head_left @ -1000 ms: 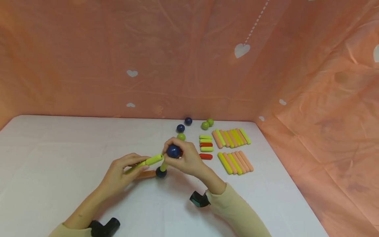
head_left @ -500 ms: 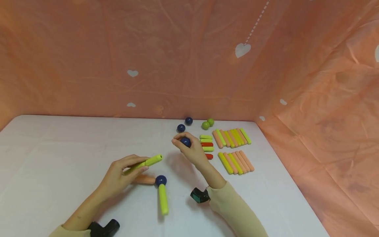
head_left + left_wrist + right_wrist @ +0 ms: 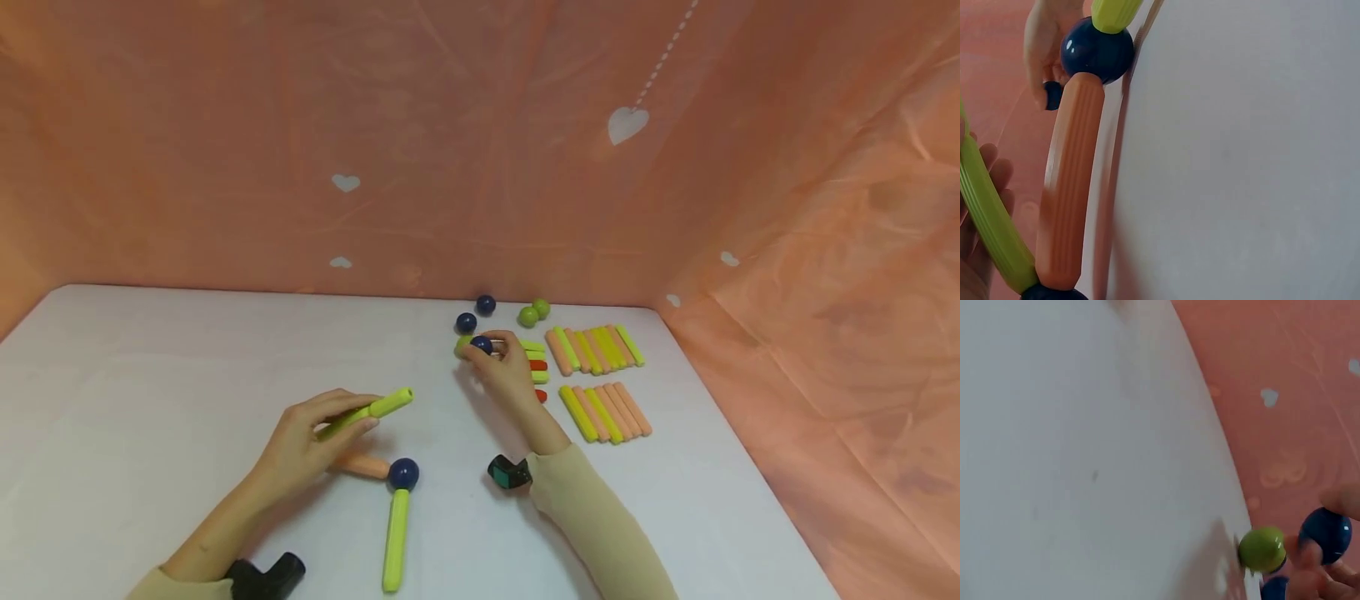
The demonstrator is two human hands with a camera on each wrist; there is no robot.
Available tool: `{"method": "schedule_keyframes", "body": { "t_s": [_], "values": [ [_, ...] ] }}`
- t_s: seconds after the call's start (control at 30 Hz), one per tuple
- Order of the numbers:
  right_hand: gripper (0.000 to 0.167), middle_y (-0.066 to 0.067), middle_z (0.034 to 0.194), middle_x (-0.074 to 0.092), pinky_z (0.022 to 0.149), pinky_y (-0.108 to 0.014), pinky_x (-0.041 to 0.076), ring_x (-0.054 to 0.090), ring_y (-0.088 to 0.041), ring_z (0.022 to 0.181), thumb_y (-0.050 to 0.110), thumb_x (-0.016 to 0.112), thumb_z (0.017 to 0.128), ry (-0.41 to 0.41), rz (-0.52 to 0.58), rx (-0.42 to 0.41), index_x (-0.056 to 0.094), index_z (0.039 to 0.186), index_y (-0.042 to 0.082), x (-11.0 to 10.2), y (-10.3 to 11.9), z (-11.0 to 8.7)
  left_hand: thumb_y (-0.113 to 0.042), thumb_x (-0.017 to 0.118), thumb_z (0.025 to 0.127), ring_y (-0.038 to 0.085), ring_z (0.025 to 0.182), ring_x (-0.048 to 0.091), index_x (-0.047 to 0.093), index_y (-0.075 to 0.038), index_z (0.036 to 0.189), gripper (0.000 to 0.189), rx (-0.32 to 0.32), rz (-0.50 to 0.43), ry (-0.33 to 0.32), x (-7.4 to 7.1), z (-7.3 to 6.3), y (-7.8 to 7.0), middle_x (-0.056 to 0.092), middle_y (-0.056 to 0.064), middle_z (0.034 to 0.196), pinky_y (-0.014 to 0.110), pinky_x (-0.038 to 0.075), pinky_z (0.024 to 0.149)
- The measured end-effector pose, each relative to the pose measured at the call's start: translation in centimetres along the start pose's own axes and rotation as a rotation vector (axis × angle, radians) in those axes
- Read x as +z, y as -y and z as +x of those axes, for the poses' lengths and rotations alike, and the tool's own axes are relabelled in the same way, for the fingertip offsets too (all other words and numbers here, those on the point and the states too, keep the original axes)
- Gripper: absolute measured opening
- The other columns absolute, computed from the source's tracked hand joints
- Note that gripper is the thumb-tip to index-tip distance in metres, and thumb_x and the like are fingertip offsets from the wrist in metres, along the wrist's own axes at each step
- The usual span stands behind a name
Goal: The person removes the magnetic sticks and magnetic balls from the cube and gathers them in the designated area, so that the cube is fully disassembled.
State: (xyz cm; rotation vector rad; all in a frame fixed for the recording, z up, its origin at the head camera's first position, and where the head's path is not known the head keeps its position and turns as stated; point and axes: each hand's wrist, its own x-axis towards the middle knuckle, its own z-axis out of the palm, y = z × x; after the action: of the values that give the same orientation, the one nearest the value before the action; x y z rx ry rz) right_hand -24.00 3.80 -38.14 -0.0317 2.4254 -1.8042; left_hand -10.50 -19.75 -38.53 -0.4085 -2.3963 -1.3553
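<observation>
My left hand [image 3: 307,437] grips a lime green rod [image 3: 392,403] that points up to the right. In the left wrist view this rod's lower end meets a dark blue ball [image 3: 1054,292], as does an orange rod [image 3: 1069,181]. The orange rod runs to another blue ball [image 3: 403,473], from which a second lime rod [image 3: 395,542] extends towards the near edge. Farther off, my right hand [image 3: 513,379] pinches a loose blue ball [image 3: 482,344] between thumb and fingers. A green ball [image 3: 462,347] sits just beside it, partly hidden.
Two blue balls [image 3: 467,322] and two green balls [image 3: 528,317] lie near the white table's [image 3: 187,358] back edge. Short lime and red rods [image 3: 538,365] are partly behind the right hand. Two rows of long rods [image 3: 596,348] lie at the right. Peach cloth [image 3: 450,167] hangs behind.
My right hand has carried the blue ball away from the joined rods to the back right. The second lime rod has swung down towards the near edge. My left hand keeps its grip.
</observation>
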Motion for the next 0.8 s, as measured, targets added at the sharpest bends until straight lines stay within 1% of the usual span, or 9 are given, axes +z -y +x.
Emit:
{"method": "schedule_keyframes", "body": {
  "t_s": [0.07,0.17,0.23,0.3,0.47,0.6,0.7,0.8],
  "values": [
    [0.040,-0.010,0.095,0.063,0.057,-0.019,0.046,0.058,-0.011,0.067,0.016,0.074,0.081,0.005,-0.048,0.020,0.057,0.115,0.004,-0.2,-0.2,0.1,-0.006,0.073,0.083,-0.001,0.084,0.057,0.073,-0.011,0.107,0.024,-0.004,0.012,-0.019,-0.1,0.1,-0.1,0.069,-0.005,0.092,0.014,0.049,0.073],
    [0.040,-0.012,0.103,0.061,0.060,-0.020,0.047,0.057,-0.011,0.071,0.016,0.075,0.080,0.062,-0.107,0.051,0.058,0.115,0.005,-0.3,-0.4,0.2,-0.007,0.073,0.083,-0.001,0.083,0.057,0.072,-0.012,0.107,0.025,-0.019,0.012,-0.032,-0.3,0.1,-0.2,0.069,-0.005,0.091,0.013,0.048,0.074],
    [0.041,-0.014,0.109,0.060,0.061,-0.020,0.048,0.058,-0.012,0.072,0.016,0.075,0.081,0.091,-0.124,0.065,0.058,0.117,0.005,-0.2,-0.6,0.2,-0.007,0.073,0.084,-0.001,0.083,0.057,0.072,-0.012,0.108,0.025,-0.028,0.002,-0.030,-0.3,0.2,-0.3,0.069,-0.005,0.091,0.014,0.049,0.074],
    [0.042,-0.015,0.112,0.059,0.060,-0.020,0.049,0.058,-0.013,0.069,0.016,0.074,0.082,0.098,-0.123,0.079,0.058,0.119,0.005,-0.1,-0.7,0.3,-0.008,0.072,0.084,-0.001,0.084,0.057,0.072,-0.012,0.109,0.025,-0.038,-0.004,-0.027,-0.3,0.2,-0.3,0.069,-0.005,0.091,0.014,0.049,0.076],
    [0.041,-0.014,0.105,0.061,0.056,-0.018,0.047,0.054,-0.011,0.064,0.014,0.072,0.083,0.070,-0.135,0.072,0.058,0.120,0.005,0.3,-1.1,1.1,-0.009,0.072,0.085,-0.001,0.085,0.058,0.072,-0.013,0.109,0.025,-0.055,-0.006,-0.025,-0.2,0.2,-0.3,0.069,-0.005,0.092,0.015,0.050,0.077],
    [0.041,-0.014,0.101,0.061,0.055,-0.018,0.045,0.054,-0.010,0.062,0.014,0.071,0.084,0.044,-0.119,0.071,0.058,0.121,0.004,0.5,-1.4,1.8,-0.010,0.072,0.085,-0.001,0.085,0.058,0.072,-0.013,0.109,0.025,-0.063,-0.005,-0.022,-0.2,0.1,-0.3,0.069,-0.005,0.093,0.016,0.051,0.077],
    [0.043,-0.014,0.103,0.062,0.055,-0.017,0.046,0.054,-0.010,0.062,0.015,0.071,0.084,0.029,-0.113,0.075,0.057,0.123,0.004,0.7,-1.5,2.2,-0.010,0.072,0.085,-0.001,0.085,0.058,0.072,-0.014,0.110,0.025,-0.066,-0.005,-0.019,-0.2,0.1,-0.3,0.069,-0.005,0.093,0.016,0.051,0.077],
    [0.049,-0.018,0.111,0.061,0.057,-0.019,0.049,0.056,-0.012,0.064,0.015,0.072,0.083,0.016,-0.137,0.051,0.055,0.128,0.004,0.7,-1.4,2.2,-0.009,0.072,0.085,-0.001,0.085,0.057,0.072,-0.013,0.110,0.025,-0.059,-0.009,-0.021,-0.2,0.2,-0.3,0.069,-0.005,0.093,0.016,0.051,0.077]
  ]
}}
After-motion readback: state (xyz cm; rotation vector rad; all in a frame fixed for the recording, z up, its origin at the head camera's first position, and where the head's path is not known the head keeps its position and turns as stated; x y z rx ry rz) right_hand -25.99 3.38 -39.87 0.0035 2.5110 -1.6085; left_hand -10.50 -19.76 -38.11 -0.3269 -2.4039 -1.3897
